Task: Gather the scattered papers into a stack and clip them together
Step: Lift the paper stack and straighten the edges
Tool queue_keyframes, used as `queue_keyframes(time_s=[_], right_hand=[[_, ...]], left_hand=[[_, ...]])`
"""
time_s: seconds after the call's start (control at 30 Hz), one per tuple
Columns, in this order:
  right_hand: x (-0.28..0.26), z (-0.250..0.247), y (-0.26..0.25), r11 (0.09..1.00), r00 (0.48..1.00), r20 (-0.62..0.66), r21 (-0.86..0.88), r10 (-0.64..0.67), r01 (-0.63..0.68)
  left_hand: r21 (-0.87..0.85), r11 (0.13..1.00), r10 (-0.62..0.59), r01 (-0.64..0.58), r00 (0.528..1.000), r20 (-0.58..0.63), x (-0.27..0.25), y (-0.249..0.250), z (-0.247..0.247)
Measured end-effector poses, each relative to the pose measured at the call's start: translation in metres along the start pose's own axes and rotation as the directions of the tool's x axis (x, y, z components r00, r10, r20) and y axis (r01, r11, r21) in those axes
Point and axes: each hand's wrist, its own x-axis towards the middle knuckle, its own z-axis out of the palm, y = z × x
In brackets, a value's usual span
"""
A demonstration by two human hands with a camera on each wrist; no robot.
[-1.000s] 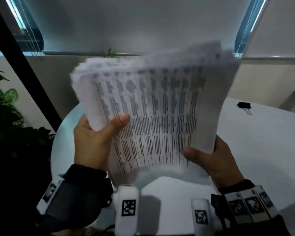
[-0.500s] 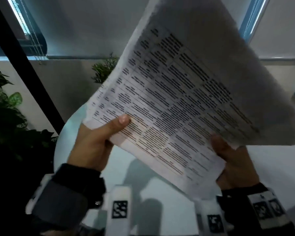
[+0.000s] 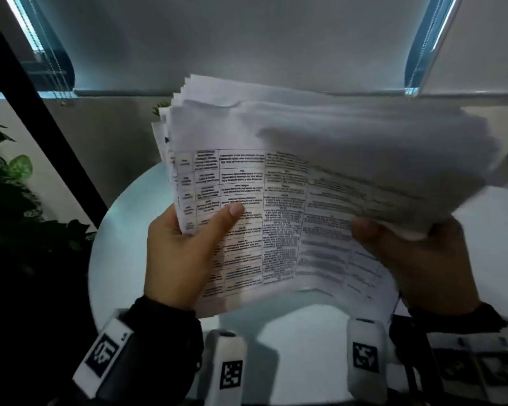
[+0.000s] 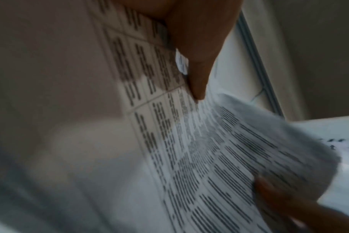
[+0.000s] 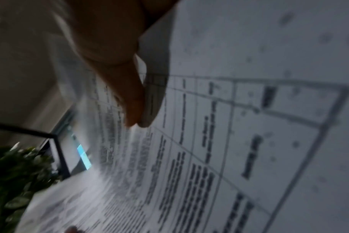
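A thick stack of printed papers (image 3: 282,200), covered in tables of text, is held up in the air above a round white table (image 3: 305,332). My left hand (image 3: 185,247) grips its left edge, thumb laid across the printed face. My right hand (image 3: 408,259) grips the right edge, where the top of the stack droops over and blurs. In the left wrist view my thumb presses on the papers (image 4: 199,149). The right wrist view shows the papers (image 5: 219,141) bowed, with my thumb on them. No clip is in sight.
A leafy plant (image 3: 15,200) stands to the left of the table, beside a slanted black post (image 3: 41,109). A grey blind and window frames fill the background. Tagged wrist mounts (image 3: 230,373) sit low in the head view.
The stack was held upright, swung up with its right side high, and now has come back down nearly level; its upper right part flops forward. Both hands kept their grip.
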Motion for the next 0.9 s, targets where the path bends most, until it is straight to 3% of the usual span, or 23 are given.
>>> queue_keyframes(time_s=[0.1,0.2,0.27,0.33,0.47,0.57,0.67,0.73,0.8,0.9], right_hand=[[0.006,-0.007,-0.001,1.0,0.997,0.072,0.001,0.007,-0.007],[0.008,-0.017,0.006,0.977,0.945,0.292,0.102,0.151,-0.187],[0.005,-0.015,0.01,0.961,0.919,0.329,0.095,0.217,-0.261],[0.0,-0.011,0.012,0.969,0.935,0.283,0.059,0.215,-0.241],[-0.001,-0.003,0.006,0.996,0.991,0.119,-0.062,0.065,-0.058],[-0.003,0.005,0.008,0.983,0.997,0.007,-0.17,-0.075,0.075],[-0.008,0.016,0.017,0.967,0.985,-0.077,-0.216,-0.154,0.134],[-0.009,0.018,0.024,0.979,0.989,-0.082,-0.173,-0.12,0.105],[-0.008,0.015,0.032,0.995,0.999,-0.046,-0.094,-0.028,0.024],[-0.008,0.009,0.042,0.995,0.995,0.022,0.011,0.095,-0.095]], left_hand=[[-0.005,1.0,0.025,-0.025,0.998,0.059,0.002,0.007,-0.005],[-0.039,0.998,0.044,-0.04,0.993,0.114,0.009,0.02,-0.018],[-0.057,0.997,0.066,-0.06,0.991,0.116,0.011,0.023,-0.022],[-0.05,0.996,0.073,-0.068,0.992,0.104,0.011,0.018,-0.022],[-0.004,0.995,0.104,-0.104,0.988,0.112,0.013,0.01,-0.024],[0.144,0.974,0.148,-0.176,0.972,0.182,0.01,0.004,-0.017],[0.248,0.94,0.217,-0.233,0.972,0.091,0.002,-0.01,-0.005],[0.209,0.951,0.222,-0.227,0.974,0.046,0.002,-0.019,-0.002],[0.111,0.982,0.153,-0.153,0.988,0.01,0.007,-0.025,-0.01],[0.03,0.998,0.05,-0.052,0.998,0.049,0.015,-0.034,-0.025]])
